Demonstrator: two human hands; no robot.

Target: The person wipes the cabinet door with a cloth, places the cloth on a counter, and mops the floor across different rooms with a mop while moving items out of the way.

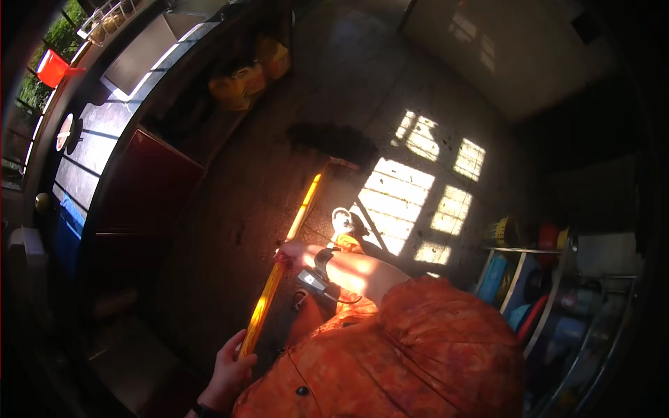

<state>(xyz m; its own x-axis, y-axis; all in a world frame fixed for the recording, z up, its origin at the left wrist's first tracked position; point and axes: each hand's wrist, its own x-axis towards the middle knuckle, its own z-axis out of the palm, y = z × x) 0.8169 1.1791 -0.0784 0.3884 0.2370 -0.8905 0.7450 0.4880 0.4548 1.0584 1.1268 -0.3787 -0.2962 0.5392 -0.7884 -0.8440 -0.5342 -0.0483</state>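
Note:
A long yellow broom handle (306,205) slants down and away from me to the floor. At its far end is a dark, fuzzy broom head (334,141), dim against the dark floor. My left hand (233,366) is wrapped round the handle near its close end, low in the view. Farther along, my right hand (296,255) grips the middle of the handle, with a dark watch on the wrist. Beside that wrist hangs a small grey device (312,280) with a cable.
Window light (397,195) falls in bright patches on the dark floor (237,202). Along the left runs a counter (97,132), with yellow containers (240,83) under it and a red dipper (52,68) near the window. A shelf (519,279) with colourful items stands at right. My shoe (342,221) is near the handle.

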